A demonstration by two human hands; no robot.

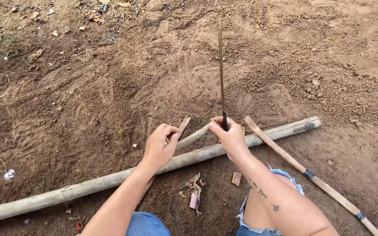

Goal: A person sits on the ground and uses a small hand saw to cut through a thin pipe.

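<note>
1. The person crouches over bare dirt [110, 87], knees in frayed denim shorts [147, 225] at the bottom of the view; both hands work just above the long bamboo pole [110, 179].
2. The pole's long axis runs from lower left up to upper right, its far end [309, 124] resting on the soil; it passes directly under both hands, so neither has to reach far.
3. The left hand [159, 146] is curled shut around a short bamboo strip [183, 123]; the strip's tip pokes out up and to the right, and the fist sits right on top of the pole.
4. The right hand [229, 136] is closed on the handle of a long thin blade [220, 61]; the blade stands away from the person, almost straight up the view, nearly square to the pole.
5. The right hand is the nearer one to a second narrow piece [193, 137] lying between the fists; whether the blade's edge touches it I cannot tell, since the fingers hide the junction.
6. A slimmer stick with dark bands [302, 168] slants away to the lower right, crossing the pole just beside the right hand; scraps and a small pinkish offcut [194, 200] lie between the knees.
</note>
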